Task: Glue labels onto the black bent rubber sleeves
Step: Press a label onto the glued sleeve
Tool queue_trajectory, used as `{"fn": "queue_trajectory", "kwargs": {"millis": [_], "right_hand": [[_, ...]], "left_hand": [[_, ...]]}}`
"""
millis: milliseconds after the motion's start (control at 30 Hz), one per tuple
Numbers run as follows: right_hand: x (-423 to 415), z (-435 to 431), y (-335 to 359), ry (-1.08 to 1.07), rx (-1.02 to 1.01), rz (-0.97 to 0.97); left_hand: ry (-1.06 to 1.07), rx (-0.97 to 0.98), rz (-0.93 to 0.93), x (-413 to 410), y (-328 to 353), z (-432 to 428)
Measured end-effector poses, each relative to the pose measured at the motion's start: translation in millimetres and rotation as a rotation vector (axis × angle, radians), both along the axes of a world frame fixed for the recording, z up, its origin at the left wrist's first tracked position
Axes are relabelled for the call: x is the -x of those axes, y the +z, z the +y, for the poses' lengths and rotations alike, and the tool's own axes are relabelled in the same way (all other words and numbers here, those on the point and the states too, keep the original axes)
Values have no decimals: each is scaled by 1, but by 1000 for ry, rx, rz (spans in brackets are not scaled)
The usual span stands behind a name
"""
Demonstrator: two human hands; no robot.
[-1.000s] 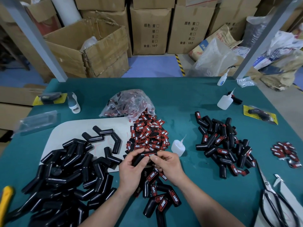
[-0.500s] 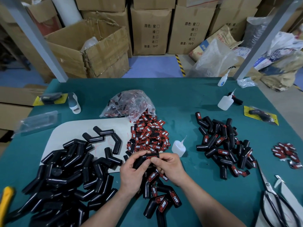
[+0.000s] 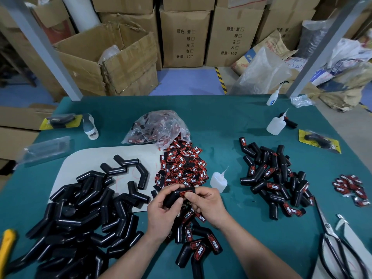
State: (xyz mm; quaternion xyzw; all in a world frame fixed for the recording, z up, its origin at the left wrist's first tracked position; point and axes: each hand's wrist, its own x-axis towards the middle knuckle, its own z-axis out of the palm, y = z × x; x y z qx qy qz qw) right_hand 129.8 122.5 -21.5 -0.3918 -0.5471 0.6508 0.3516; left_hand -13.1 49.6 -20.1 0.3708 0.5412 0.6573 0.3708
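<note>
Black sleeve (image 3: pixel 172 197), frame centre: left hand (image 3: pixel 161 216) curls round it, steadying; right hand (image 3: pixel 209 206) pinches its label (image 3: pixel 186 193) down, probably setting glue.

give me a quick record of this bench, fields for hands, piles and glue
left hand: grips the bent sleeve
right hand: pinches the sleeve's other end, thumb on its red label
unlabelled pile: left, partly on the white board
labelled pile: right
loose labels: centre, beyond the hands
glue bottle: upright, right of the loose labels
</note>
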Motion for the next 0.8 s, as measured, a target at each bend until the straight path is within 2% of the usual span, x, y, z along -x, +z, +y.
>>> {"fn": "queue_trajectory", "kwargs": {"millis": [200, 533, 800], "right_hand": [[1, -3, 0, -3, -34, -5], [2, -6, 6, -3, -61, -10], [2, -9, 10, 3, -42, 125]], "left_hand": [[35, 9, 58, 1, -4, 2], [27, -77, 0, 2, 3, 2], [8, -119, 52, 5, -1, 1]]}}
